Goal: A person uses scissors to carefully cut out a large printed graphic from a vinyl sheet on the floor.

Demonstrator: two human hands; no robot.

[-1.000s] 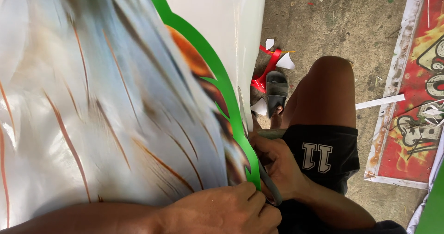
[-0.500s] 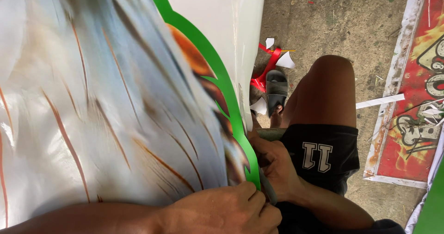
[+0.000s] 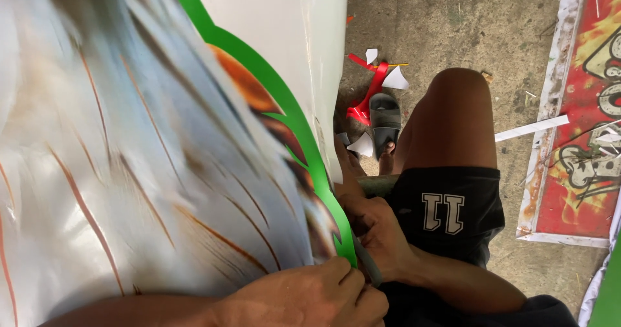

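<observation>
1. Printed sheet (image 3: 129, 146) lies across the lap, its green border (image 3: 294, 117) running down between both hands.
2. Left hand (image 3: 310, 298) pinches the sheet's lower edge; keep it taut.
3. Right hand (image 3: 381, 236) stays curled, fingers closed on a thin tool (image 3: 367, 262) at the border; follow the green line slowly.

Bare grey concrete floor (image 3: 466, 23) fills the upper right of the frame, littered with white and red paper scraps (image 3: 372, 84). A red printed banner (image 3: 582, 126) lies flat along the right edge in even daylight.
</observation>
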